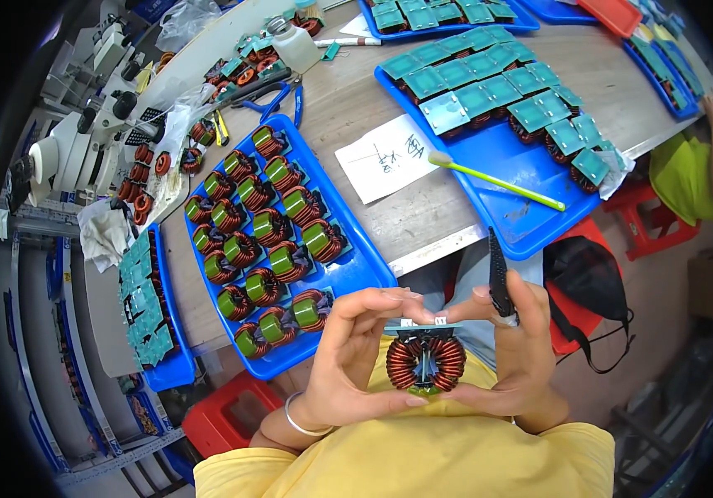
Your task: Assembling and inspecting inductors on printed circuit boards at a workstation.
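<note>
Both hands hold 1 toroidal coil [425, 362] close in front of the person's chest, below the near edge of the tabletop [423, 220]. The left hand [355, 353] pinches it with the thumb under the windings and the fingers curled over the small green board on top; the right hand [515, 349] closes on the opposite side in the same way, with a slim black tool [499, 278] tucked upright between its fingers. The coil is copper-red wire wound on a ring core, with a divider across the bore. It is judged dense for its size and rigid, yet the enamelled turns and the thin leads near the board look easy to scrape or bend; the outer flanks of the winding and the board's edges are the safer places to take hold.

On the tabletop's near left portion lies a blue tray [365, 270] carrying rows of similar coils with green cores. A second blue tray [506, 178], reaching the near right edge, holds coils capped with green boards, and a green-handled brush [497, 181] lies across it. A white paper sheet [385, 158] rests between the 2 trays. A microscope [82, 141] stands at the far left edge. Another person's sleeve [692, 178] shows beyond the right edge, beside a red stool [651, 216].
</note>
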Demonstrator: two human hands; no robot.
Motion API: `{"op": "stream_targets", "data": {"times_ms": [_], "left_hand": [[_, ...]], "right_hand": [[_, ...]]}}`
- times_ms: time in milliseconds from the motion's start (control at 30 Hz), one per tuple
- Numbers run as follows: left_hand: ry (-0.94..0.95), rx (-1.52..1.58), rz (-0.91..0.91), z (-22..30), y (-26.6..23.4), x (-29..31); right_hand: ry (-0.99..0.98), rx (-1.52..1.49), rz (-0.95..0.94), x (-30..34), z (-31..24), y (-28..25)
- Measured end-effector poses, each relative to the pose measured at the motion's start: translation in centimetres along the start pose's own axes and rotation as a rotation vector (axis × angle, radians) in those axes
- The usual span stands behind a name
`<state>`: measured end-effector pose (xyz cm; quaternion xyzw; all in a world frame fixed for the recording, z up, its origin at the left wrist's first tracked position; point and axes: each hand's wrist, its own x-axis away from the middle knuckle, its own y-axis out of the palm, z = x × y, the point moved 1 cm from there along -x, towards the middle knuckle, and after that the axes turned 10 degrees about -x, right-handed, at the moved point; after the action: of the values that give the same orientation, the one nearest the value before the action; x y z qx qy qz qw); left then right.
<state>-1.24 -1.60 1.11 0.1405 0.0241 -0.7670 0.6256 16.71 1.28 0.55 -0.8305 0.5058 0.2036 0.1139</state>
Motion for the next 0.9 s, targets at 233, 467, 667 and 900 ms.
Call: {"op": "stream_targets", "data": {"times_ms": [233,467,667,900], "left_hand": [[0.046,-0.133,-0.043,0.7,-0.5,-0.2],[0.006,-0.088,-0.052,0.7,-0.5,0.0],[0.047,-0.416,0.023,1.3,-0.8,-0.1],[0.298,-1.411,0.046,4.0,-1.4,0.7]], "right_hand": [[-0.148,-0.012,0.008,-0.8,-0.1,0.0],[-0.180,0.067,-0.016,-1.2,-0.8,0.0],[-0.088,0.064,0.066,-1.4,-1.1,0.4],[0.074,-0.036,-0.032,-3.4,-0.5,1.7]]}}
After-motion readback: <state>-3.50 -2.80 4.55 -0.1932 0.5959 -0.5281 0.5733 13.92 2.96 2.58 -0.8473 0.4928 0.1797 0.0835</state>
